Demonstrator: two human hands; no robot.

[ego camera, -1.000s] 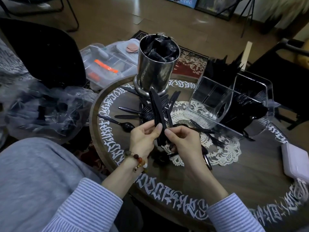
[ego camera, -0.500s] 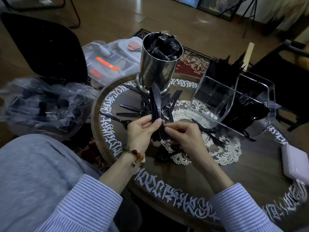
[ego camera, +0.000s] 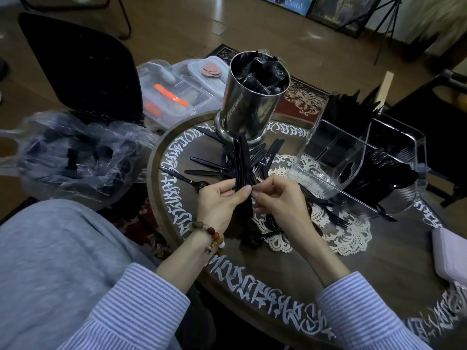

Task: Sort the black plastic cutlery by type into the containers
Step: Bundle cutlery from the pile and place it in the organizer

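Observation:
My left hand (ego camera: 222, 202) grips a bundle of black plastic knives (ego camera: 242, 165) that points away from me over the round table (ego camera: 366, 269). My right hand (ego camera: 280, 202) pinches the bundle's lower part, fingertips meeting the left thumb. Loose black cutlery (ego camera: 209, 170) lies fanned on the table behind the hands, with a spoon (ego camera: 187, 180) at the left. A steel cylinder (ego camera: 250, 107) holding black pieces stands at the back. A clear divided organizer (ego camera: 353, 157) at the right holds black forks and spoons.
A white lace doily (ego camera: 348, 236) lies under the hands. A plastic bag of black cutlery (ego camera: 73, 157) sits left of the table beside a black case (ego camera: 86, 69) and clear storage boxes (ego camera: 177, 94). A pale pink box (ego camera: 452, 256) lies at the right edge.
Both hands have shifted slightly left and away with the knife bundle. The right hand's fingers have closed in on the bundle beside the left thumb.

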